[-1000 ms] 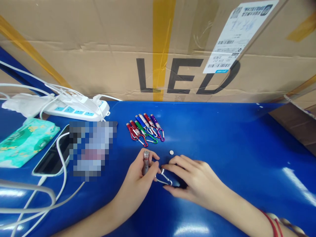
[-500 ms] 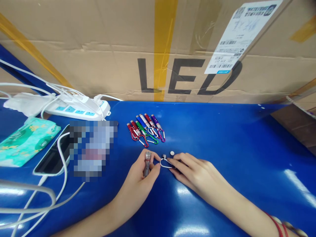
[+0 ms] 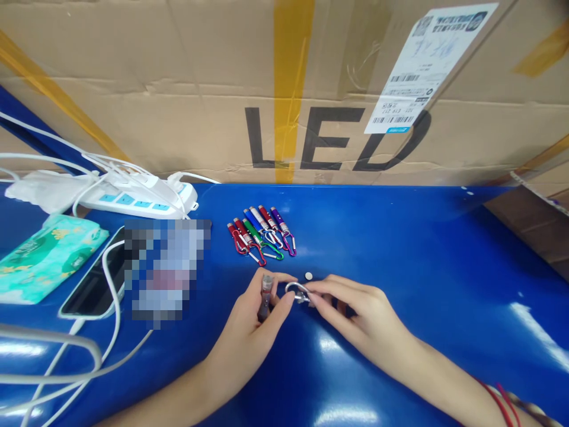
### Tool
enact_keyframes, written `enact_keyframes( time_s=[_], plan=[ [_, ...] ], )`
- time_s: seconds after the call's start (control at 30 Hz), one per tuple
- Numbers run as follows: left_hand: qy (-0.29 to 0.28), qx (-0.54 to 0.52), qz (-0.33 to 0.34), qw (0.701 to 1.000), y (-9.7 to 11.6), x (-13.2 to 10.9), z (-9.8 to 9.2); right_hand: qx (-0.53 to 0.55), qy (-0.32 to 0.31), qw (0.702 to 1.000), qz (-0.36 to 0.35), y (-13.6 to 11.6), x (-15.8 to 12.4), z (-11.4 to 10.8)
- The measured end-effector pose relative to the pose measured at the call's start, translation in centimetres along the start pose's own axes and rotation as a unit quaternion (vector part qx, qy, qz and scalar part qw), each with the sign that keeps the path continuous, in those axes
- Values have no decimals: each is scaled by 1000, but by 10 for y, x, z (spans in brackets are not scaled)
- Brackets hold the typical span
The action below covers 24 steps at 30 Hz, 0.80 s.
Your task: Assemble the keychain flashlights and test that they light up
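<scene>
My left hand [image 3: 258, 323] is closed around a small grey flashlight [image 3: 265, 296], which stands nearly upright between thumb and palm. Its thumb tip also meets the near side of a silver carabiner clip [image 3: 297, 289]. My right hand [image 3: 355, 308] pinches the other end of that clip between thumb and fingers; a small metal piece hangs at the clip, partly hidden. Just beyond the fingers a round silver button cell [image 3: 309, 276] lies on the blue table. Farther back, several small flashlights [image 3: 261, 228] in red, green, blue, silver and purple lie side by side, each with a carabiner.
A large cardboard box [image 3: 186, 118] marked LED walls off the back of the blue table [image 3: 400, 249]. Leftward are a white power strip [image 3: 137, 196], a tissue pack [image 3: 48, 255], a phone [image 3: 95, 279], a blurred-out object and looping white cables [image 3: 118, 314].
The right hand has turned and lifted the carabiner clip, which now sits tilted between both hands. The left hand keeps the grey flashlight in almost the same place.
</scene>
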<state>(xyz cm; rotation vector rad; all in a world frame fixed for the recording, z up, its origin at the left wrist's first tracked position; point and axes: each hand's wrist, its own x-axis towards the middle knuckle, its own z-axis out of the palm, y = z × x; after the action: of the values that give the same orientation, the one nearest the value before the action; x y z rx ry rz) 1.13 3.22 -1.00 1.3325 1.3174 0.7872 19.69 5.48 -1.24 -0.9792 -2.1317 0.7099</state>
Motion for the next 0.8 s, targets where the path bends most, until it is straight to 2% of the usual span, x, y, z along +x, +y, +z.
enact_keyframes(
  time_s=[0.2,0.33,0.57,0.8],
  plan=[
    [3,-50,52,997,3,-3,0,77,16,996,36,-9,0,0],
    [-16,-39,48,998,4,-4,1,96,19,994,43,-10,2,1],
    [-7,-46,52,998,7,-3,3,88,23,996,24,-14,1,-1],
    [-39,-77,52,995,6,-3,4,90,33,995,3,-13,-1,0]
  ],
)
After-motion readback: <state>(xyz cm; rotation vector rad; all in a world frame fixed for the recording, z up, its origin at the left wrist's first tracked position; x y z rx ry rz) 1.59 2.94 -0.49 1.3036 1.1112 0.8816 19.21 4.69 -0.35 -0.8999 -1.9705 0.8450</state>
